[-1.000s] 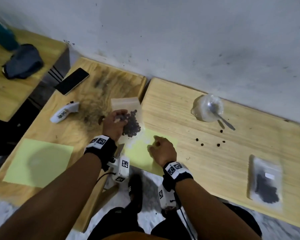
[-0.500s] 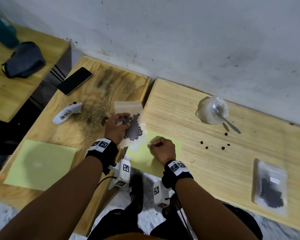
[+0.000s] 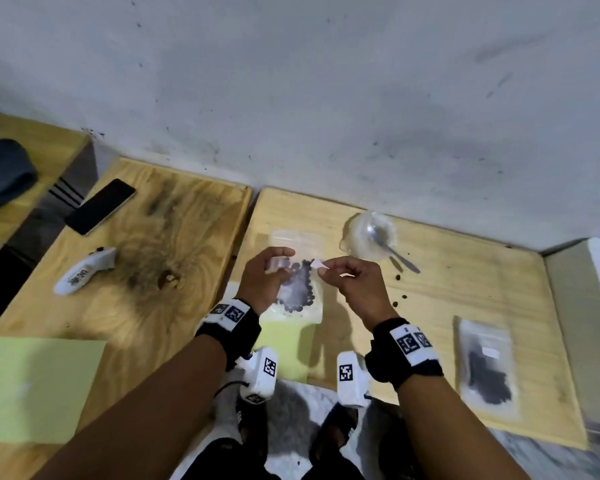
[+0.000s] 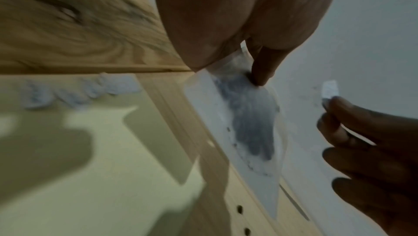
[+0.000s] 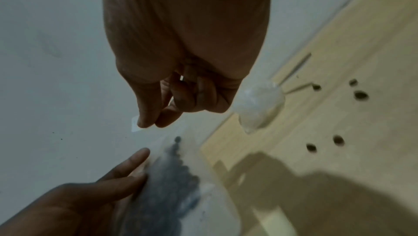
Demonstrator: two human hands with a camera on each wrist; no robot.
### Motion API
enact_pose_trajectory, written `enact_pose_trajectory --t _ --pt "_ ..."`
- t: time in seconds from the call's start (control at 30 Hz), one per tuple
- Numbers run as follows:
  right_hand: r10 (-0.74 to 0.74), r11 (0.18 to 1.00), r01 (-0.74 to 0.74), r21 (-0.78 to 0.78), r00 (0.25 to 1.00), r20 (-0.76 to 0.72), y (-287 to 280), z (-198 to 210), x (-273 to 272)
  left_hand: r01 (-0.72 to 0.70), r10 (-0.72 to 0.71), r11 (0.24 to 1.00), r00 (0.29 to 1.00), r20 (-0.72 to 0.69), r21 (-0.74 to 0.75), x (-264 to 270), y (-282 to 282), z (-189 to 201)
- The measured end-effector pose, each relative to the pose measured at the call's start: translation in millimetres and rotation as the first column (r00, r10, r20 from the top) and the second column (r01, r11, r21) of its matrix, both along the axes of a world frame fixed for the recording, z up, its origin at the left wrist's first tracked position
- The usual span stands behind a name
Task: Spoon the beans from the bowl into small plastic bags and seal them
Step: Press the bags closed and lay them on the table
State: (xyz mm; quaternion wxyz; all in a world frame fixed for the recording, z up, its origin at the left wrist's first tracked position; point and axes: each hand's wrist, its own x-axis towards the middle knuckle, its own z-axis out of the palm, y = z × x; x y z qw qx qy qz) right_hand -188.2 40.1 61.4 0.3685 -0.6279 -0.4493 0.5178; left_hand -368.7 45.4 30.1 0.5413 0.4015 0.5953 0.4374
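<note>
Makeshift home work corner, bare stained grey wall [image 3: 326, 81], two low plywood tables [image 3: 174, 271], phone [image 3: 100, 206], marble-patterned floor [image 3: 291, 403]

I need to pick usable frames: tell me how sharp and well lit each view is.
Head view: evenly lit, fairly sharp, wide-angle bending at the edges. Left wrist view: dim, motion-blurred; the bag of beans smears. Right wrist view: dim and soft, hand shadow on the table.
</note>
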Motion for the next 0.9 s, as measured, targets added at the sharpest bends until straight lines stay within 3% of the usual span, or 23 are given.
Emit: enact_pose_trajectory --t 0.17,0.33,0.57,0.77,0.9 --pt "-0.014 0.994 -0.006 0.113 0.984 0.176 11.0 19.3 33.2 0.181 -0.174 0.979 0.982 -0.079 0.096 53.1 6.9 16.7" --pt "-0.129 0.982 0.077 0.171 0.940 0.316 15.4 30.0 63.3 0.240 -0.225 0.946 0.970 -0.089 0.219 94.7 8.0 34.0" --pt "-0.285 0.949 0.191 0.251 0.862 0.420 10.5 41.5 81.8 0.141 -0.136 0.967 0.990 -0.038 0.213 124.0 10.4 44.2" --pt "-0.292 0.948 0.249 0.199 0.929 0.228 12.2 27.1 85.0 0.054 -0.046 0.972 0.998 -0.041 0.228 126.2 14.6 41.5" --pt "-0.302 0.939 0.259 0.225 0.936 0.180 13.8 19.0 83.3 0.065 -0.059 0.976 0.998 -0.038 0.208 123.7 15.8 40.4"
